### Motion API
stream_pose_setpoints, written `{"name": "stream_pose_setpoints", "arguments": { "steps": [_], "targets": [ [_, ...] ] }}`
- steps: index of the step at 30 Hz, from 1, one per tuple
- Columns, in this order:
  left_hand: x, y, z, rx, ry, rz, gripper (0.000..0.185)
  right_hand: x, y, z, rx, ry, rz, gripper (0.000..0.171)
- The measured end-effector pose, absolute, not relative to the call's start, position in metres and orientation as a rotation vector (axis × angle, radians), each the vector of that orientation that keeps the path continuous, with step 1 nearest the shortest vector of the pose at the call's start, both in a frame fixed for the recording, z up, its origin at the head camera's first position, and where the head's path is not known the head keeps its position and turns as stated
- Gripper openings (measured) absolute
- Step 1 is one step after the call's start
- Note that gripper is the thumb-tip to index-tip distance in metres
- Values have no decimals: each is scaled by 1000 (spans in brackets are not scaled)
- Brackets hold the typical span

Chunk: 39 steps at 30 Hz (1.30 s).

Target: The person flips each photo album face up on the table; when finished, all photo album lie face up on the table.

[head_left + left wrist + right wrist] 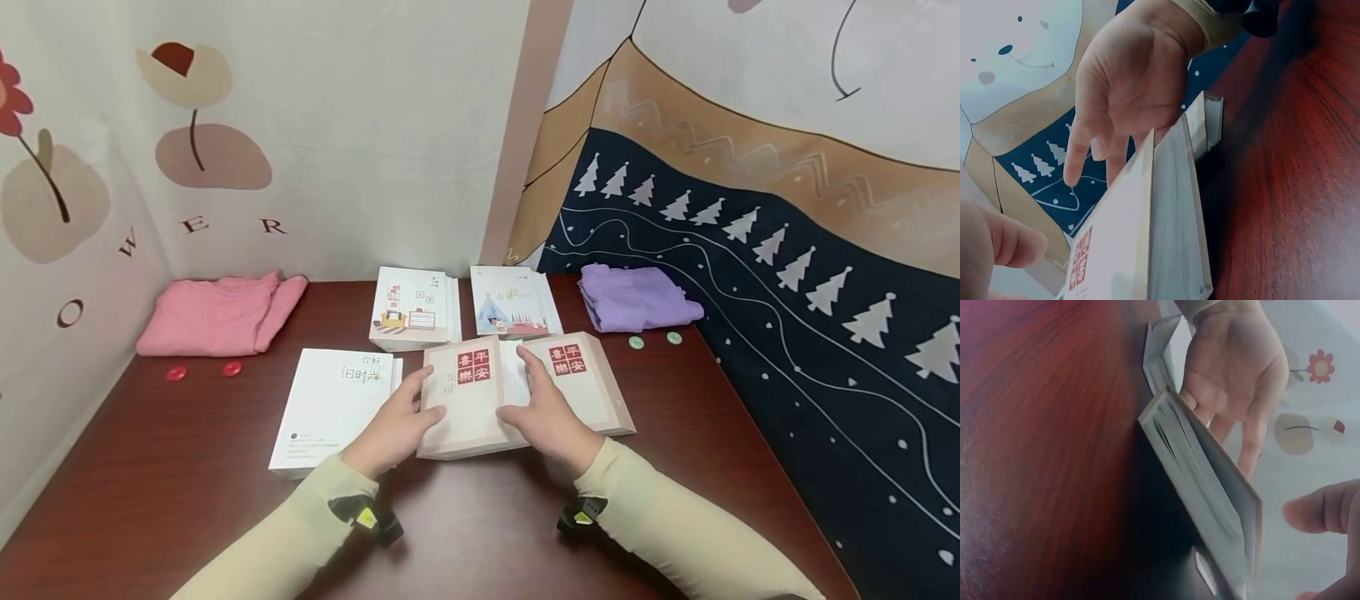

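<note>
2 bks [525,387] ctr table [187,492] | cloths [217,315] behind L+R

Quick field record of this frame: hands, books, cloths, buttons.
left hand: fingers rest on left beige book
right hand: fingers rest on right beige book
other books: white book, two illustrated books at back
cloths: pink cloth far left, purple cloth far right
buttons: red pair, green pair
surface: dark red table

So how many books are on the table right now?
5. White book front left; two beige books with red labels under the hands, one by the left hand, one by the right; two illustrated ones behind, and. Stacked copies may be hidden.
</note>
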<state>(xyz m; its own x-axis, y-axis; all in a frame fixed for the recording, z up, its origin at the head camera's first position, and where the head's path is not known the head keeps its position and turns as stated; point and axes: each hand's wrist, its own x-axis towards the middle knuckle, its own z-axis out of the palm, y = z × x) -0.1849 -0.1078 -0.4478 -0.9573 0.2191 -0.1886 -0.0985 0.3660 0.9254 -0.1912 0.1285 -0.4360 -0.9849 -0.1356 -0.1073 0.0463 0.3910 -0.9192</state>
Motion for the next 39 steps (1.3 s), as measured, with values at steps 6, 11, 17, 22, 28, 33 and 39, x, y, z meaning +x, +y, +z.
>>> {"name": "stream_pose_setpoints", "arguments": {
  "steps": [6,11,17,22,28,33,39],
  "targets": [
    [-179,-111,-444,58,2379,1604,73,-195,128,-444,-77,2345,-1736,93],
    [-177,-117,-443,40,2428,1566,73,-196,126,-445,-108,2261,-1776,92],
    [-175,-119,-435,54,2497,1523,73,-201,130,-442,-168,2216,-1818,89],
    [-174,-117,-431,104,2566,1474,72,-205,149,-432,-226,2228,-1857,85],
    [-178,-102,-434,204,2532,1578,70,-207,184,-424,-237,2377,-1787,75],
    [-184,-80,-439,314,2418,1692,68,-205,211,-417,-175,2491,-1679,72],
    [-189,-52,-449,377,2291,1761,65,-198,240,-418,-93,2606,-1475,71]
  ]
}}
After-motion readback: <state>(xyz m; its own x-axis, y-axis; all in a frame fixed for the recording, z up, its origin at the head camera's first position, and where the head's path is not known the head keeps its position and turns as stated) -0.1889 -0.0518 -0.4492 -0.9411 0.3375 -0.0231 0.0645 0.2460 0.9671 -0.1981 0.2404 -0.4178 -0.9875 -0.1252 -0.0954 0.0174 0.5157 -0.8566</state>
